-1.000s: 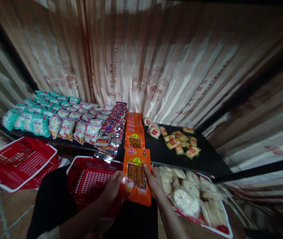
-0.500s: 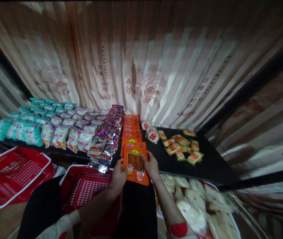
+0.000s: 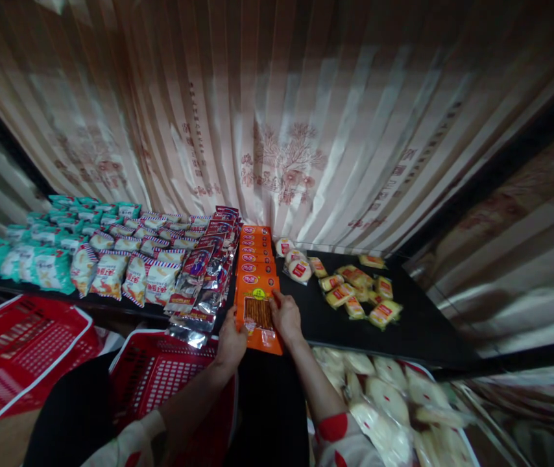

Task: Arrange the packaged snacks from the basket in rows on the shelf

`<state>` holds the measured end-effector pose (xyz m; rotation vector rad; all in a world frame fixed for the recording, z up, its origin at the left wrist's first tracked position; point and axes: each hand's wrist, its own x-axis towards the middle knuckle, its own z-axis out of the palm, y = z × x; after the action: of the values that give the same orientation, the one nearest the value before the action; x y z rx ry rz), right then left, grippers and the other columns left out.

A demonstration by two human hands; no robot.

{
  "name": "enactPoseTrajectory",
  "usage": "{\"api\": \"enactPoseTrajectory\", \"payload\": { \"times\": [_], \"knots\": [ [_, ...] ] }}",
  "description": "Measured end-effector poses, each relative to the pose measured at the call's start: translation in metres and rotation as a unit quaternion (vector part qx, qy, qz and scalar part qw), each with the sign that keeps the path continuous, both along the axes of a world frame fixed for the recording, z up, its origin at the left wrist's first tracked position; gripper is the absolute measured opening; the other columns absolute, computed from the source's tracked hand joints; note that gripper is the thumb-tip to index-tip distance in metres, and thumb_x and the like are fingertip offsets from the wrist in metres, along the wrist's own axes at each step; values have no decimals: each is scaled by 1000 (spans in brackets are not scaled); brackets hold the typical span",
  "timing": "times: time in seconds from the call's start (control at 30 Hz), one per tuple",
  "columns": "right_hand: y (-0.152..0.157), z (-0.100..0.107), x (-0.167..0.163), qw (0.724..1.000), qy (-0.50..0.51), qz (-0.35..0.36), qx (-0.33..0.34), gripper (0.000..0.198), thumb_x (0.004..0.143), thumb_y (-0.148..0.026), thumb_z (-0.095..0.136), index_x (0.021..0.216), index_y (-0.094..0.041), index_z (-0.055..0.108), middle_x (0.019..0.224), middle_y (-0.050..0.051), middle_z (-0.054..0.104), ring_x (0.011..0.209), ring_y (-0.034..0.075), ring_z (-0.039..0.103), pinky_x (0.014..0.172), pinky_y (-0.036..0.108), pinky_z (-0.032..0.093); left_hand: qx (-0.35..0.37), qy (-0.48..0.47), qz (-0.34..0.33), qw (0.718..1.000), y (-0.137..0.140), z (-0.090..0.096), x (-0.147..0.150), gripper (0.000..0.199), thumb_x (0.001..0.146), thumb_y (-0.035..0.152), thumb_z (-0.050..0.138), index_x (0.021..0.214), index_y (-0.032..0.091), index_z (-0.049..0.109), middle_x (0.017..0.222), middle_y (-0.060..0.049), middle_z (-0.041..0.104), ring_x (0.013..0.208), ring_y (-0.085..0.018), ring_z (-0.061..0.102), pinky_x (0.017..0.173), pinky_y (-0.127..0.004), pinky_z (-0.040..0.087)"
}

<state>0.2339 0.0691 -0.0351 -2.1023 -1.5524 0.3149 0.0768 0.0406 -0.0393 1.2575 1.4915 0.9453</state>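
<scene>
An orange snack packet (image 3: 258, 312) with brown sticks showing through its clear window lies at the front end of a row of overlapping orange packets (image 3: 256, 250). My left hand (image 3: 231, 340) is closed on its left edge, fingers partly hidden. On the opposite edge my right hand (image 3: 287, 318) pinches it, thumb toward the top face. The packet's lower end reaches the front of the black shelf (image 3: 316, 324). Left of the row lie dark red and silver packets (image 3: 199, 266), close to my left hand.
Farther left stand white striped snack bags (image 3: 109, 272) and teal bags (image 3: 53, 269). Round white packs (image 3: 299, 266) and small yellow packs (image 3: 340, 293) lie right. Below are red baskets (image 3: 155, 350) and a tub of bagged pale rounds (image 3: 386, 399). A curtain (image 3: 287, 97) hangs behind.
Both hands have brought the orange packet slightly up and in line with its row, so it lies flatter against the others. My head view has shifted a little.
</scene>
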Motion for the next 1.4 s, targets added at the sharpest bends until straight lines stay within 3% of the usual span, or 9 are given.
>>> {"api": "enactPoseTrajectory", "payload": {
  "times": [0.2, 0.4, 0.7, 0.93, 1.07, 1.17, 1.3, 1.4],
  "knots": [
    [1, -2, -1, 1000, -24, -1, 3, 39, 89, -26, 42, 123, -17, 58, 97, 10, 63, 85, 17, 62, 77, 24, 45, 114, 222, -45, 967, -22, -1, 6, 58, 70, 10, 46, 128, 8, 48, 135, -17, 47, 127, -28, 41, 108, -38, 30],
    [4, 7, 0, 999, -24, 12, -17, 38, 89, -23, 43, 122, -15, 58, 101, 11, 62, 85, 18, 62, 76, 25, 45, 208, 286, -130, 926, -39, 5, 18, 54, 69, 9, 47, 123, 12, 55, 146, -11, 34, 140, -30, 15, 112, -45, 24],
    [6, 5, 2, 999, -16, 12, -30, 39, 89, -26, 43, 125, -17, 56, 103, 12, 62, 87, 19, 63, 76, 25, 45, 193, 320, -122, 919, 25, 17, 46, 52, 78, 12, 43, 129, 17, 52, 147, -8, 35, 140, -29, 15, 111, -48, 25],
    [2, 14, 2, 997, -46, 23, -50, 39, 89, -28, 43, 124, -18, 56, 104, 11, 61, 88, 20, 61, 74, 27, 45, 200, 349, -136, 905, 54, -8, 51, 48, 87, 29, 39, 134, 22, 47, 145, -5, 39, 139, -30, 20, 112, -53, 15],
    [11, 21, -1, 989, -134, 50, 35, 35, 90, -28, 40, 114, -20, 64, 118, 12, 58, 108, 25, 51, 89, 33, 43, 233, 372, -129, 889, 52, -16, 50, 53, 85, 31, 45, 136, 20, 43, 147, -9, 34, 138, -33, 19, 112, -57, 12],
    [34, 22, -5, 979, -137, 127, 78, 38, 92, -27, 36, 118, -17, 62, 132, 10, 51, 125, 25, 39, 103, 36, 33, 240, 377, -145, 883, 50, -15, 50, 59, 82, 36, 49, 138, 19, 40, 145, -12, 37, 138, -36, 19, 111, -59, 11],
    [72, 23, -11, 973, -121, 193, 36, 41, 91, -30, 42, 127, -17, 55, 142, 10, 42, 137, 27, 21, 108, 43, 26, 245, 370, -144, 884, 50, -14, 50, 72, 77, 46, 55, 140, 17, 36, 144, -14, 38, 137, -38, 19, 111, -59, 11],
    [97, 24, -15, 965, -115, 234, -4, 44, 90, -34, 44, 132, -22, 49, 148, 7, 34, 140, 28, 13, 109, 48, 20, 239, 379, -137, 884, 51, -14, 51, 68, 77, 47, 56, 136, 17, 44, 143, -14, 40, 136, -38, 22, 111, -57, 13]
  ]
}}
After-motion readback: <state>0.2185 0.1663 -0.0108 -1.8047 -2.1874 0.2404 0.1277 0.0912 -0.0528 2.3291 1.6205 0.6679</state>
